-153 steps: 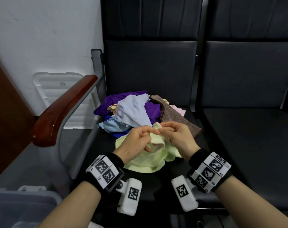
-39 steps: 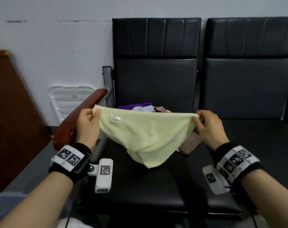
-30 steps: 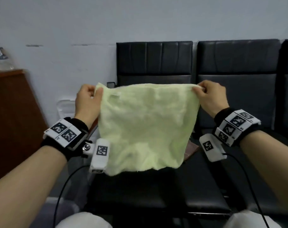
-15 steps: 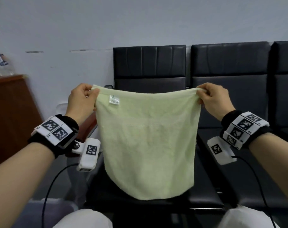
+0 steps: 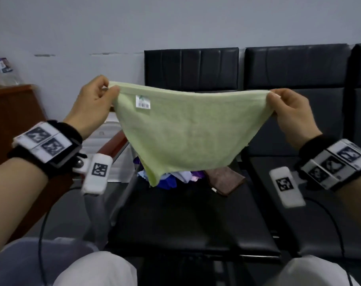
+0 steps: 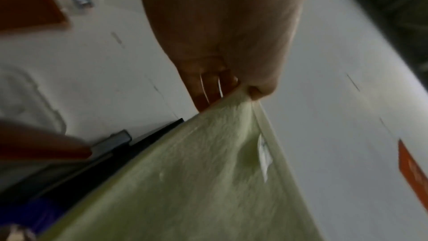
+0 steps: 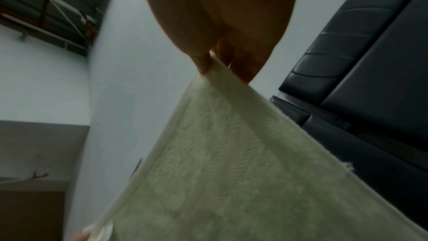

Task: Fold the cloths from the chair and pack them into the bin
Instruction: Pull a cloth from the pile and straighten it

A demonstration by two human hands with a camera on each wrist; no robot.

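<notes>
A pale green cloth (image 5: 188,133) with a small barcode label hangs spread in the air in front of the black chair (image 5: 175,213). My left hand (image 5: 95,104) pinches its upper left corner, and my right hand (image 5: 286,108) pinches its upper right corner. The left wrist view shows thumb and fingers (image 6: 208,91) nipping the cloth (image 6: 197,180) at its hem. In the right wrist view the cloth (image 7: 231,162) runs down from the pinching fingers (image 7: 243,65). Its lower edge is swung away toward the chair back. A pile of purple, blue and brown cloths (image 5: 183,176) lies on the seat behind it.
A red-brown wooden armrest (image 5: 111,147) flanks the chair on the left, with a white plastic lid (image 5: 105,133) against the wall behind it. A second black seat (image 5: 311,203) adjoins on the right. A grey bin edge (image 5: 16,263) shows at the lower left, near my knees.
The cloth hung straight down half a second ago; its lower edge has since swung up and away, and my hands have spread wider and dropped a little. The view tilts down, showing the pile again.
</notes>
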